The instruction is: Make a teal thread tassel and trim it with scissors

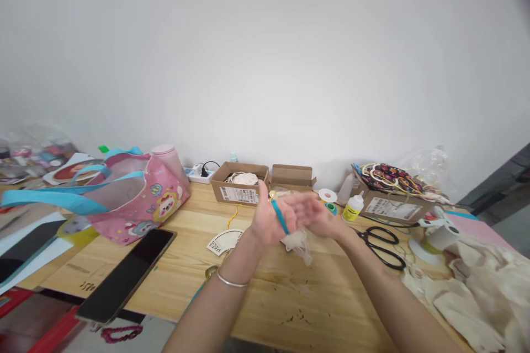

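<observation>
My left hand (267, 219) is raised over the table with its palm showing and its fingers stretched to the right. A teal ribbon-like strip (280, 217) lies across that palm, and a small gold-coloured piece (272, 194) shows at its upper end. My right hand (325, 222) meets the left fingertips; its own fingers are mostly hidden and blurred. Below the hands is a sheer pale pouch-like cloth (298, 246). A cream fan-shaped tag (223, 241) with cut-out characters and a yellow cord lies by my left forearm. Partly behind that forearm sits a brass-coloured round piece (211, 272).
Cardboard boxes (240, 194) stand along the wall. To the right are a yellow-labelled glue bottle (353, 208), black scissors (383, 244), a thread spool (434, 242) and cream cloth (476, 298). At left are a pink bag (161, 198) and a phone (128, 276) overhanging the front edge.
</observation>
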Demonstrator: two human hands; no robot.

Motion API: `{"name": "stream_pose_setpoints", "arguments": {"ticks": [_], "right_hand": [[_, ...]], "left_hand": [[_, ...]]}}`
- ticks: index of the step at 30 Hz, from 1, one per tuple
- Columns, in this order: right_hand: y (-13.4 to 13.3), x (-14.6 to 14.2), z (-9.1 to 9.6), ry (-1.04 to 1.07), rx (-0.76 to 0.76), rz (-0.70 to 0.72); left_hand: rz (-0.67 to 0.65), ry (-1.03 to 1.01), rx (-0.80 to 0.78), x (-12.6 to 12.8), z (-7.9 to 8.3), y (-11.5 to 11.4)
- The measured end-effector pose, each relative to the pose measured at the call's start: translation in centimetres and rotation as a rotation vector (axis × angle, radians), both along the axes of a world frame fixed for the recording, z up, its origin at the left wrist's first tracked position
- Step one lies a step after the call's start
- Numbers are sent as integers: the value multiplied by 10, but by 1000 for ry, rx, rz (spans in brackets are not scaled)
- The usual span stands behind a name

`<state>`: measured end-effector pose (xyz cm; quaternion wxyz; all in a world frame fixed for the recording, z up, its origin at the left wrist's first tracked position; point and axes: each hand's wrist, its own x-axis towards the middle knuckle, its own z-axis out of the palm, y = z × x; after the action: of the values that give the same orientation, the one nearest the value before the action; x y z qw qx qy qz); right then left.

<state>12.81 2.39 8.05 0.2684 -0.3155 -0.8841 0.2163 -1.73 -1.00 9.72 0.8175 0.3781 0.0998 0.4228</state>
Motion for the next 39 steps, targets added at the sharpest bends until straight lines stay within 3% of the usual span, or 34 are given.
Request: {"name": "stream_pose_setpoints", "arguments": {"ticks": [2, 4, 9, 12, 16, 20, 24, 29, 35, 39], "right_hand": [[-9, 3, -8, -64, 79, 14], [-16, 6, -10, -183, 190, 1], [-20, 8, 7, -447, 342, -113], [-12, 6, 24, -480, 342, -95], [11, 2, 38, -434, 247, -13], [34, 1, 38, -263, 80, 62], [47, 4, 32, -107, -101, 78], [46, 14, 34, 106, -243, 123], [43, 24, 35, 169, -247, 99], [45, 24, 26, 204, -264, 86]], "left_hand": [[235, -119, -24, 2, 0, 17], [354, -152, -56, 4, -6, 33], [371, -86, -158, 11, -31, 49], [263, 46, -175, 16, -41, 43], [-5, 218, -103, 17, -48, 31], [-292, 369, -4, 14, -50, 27], [-498, 441, 77, 17, -46, 29], [-548, 379, 28, 29, -43, 37], [-535, 341, -7, 38, -52, 36], [-604, 352, 68, 36, -38, 24]]}}
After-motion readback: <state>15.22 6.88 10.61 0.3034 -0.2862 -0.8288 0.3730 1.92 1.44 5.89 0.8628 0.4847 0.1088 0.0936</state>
